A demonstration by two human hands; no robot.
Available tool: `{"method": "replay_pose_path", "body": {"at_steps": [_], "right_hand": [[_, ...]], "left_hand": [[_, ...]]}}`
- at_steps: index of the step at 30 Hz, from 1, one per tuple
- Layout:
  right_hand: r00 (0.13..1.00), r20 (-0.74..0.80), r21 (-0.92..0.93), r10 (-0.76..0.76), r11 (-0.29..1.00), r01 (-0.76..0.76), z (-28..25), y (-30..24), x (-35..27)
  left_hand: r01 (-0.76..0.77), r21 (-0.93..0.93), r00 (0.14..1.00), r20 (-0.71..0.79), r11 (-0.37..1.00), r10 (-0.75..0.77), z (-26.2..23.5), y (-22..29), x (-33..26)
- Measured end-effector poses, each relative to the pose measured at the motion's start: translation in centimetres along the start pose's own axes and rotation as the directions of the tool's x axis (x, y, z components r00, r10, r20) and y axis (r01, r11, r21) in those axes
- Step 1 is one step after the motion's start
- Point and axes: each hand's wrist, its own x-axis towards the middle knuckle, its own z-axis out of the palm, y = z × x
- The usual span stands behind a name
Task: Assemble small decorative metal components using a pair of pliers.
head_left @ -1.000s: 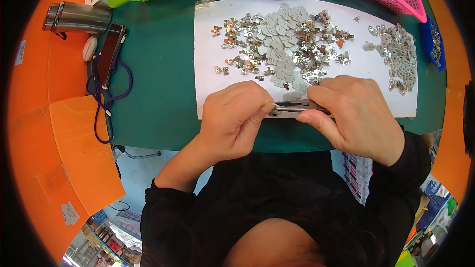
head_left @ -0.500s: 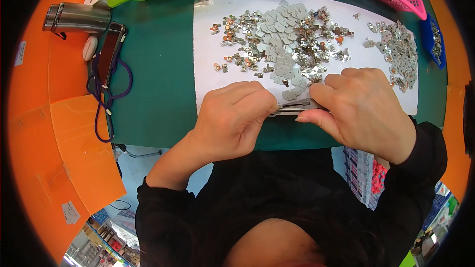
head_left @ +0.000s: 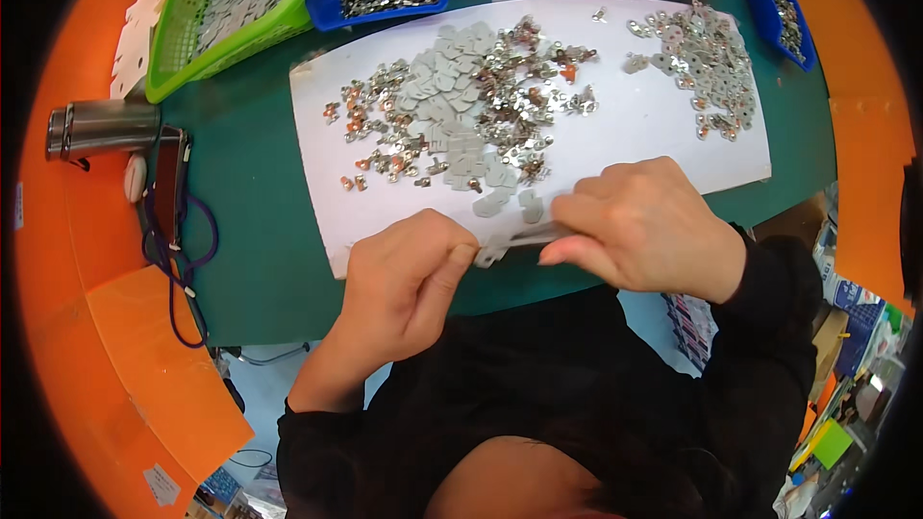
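Plain black top (head_left: pixel 577 365); loose black sleeves (head_left: pixel 769 312); hands (head_left: pixel 394 274) bare.

You can't read any words or numbers here. A white label (head_left: pixel 162 484) sticks to the orange wall (head_left: pixel 82 404), low on your left. It has tiny dark marks, too blurry to read. A pale label (head_left: pixel 18 206) sits higher on that wall, by the edge. On your right, a blue thing (head_left: pixel 862 332) has white bits, too small to tell if they are print.

Pliers (head_left: pixel 540 234) in right grip (head_left: pixel 642 226)
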Motion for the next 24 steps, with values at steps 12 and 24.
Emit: {"method": "replay_pose_path", "body": {"at_steps": [12, 24], "right_hand": [[0.724, -0.395, -0.363, 0.566, 0.627, -0.689, -1.7, 7.3, -5.8], [0.839, -0.513, 0.15, 0.184, 0.981, -0.124, 1.3, 3.6, -1.3]], "left_hand": [[0.283, -0.012, 0.845, -0.469, 0.959, -0.255, -1.7, -2.6, -1.0], [0.087, 0.536, 0.945, -0.31, 0.84, 0.1, 0.9, -2.9, 0.4]]}}
